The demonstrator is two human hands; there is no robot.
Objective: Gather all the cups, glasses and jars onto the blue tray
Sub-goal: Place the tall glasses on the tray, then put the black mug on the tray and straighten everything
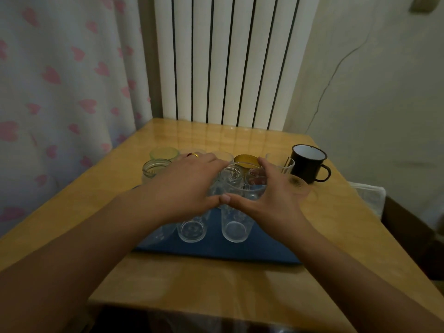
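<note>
Both hands' grip (224, 188) around glasses (234, 212)

No readable text anywhere; the glass (236, 188) bears only cartoon-cat prints.

Home room, radiator (230, 61), heart-print curtain (67, 75)

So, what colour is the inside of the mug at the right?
White inside, dark outside: the mug shows this in the head view.
</note>
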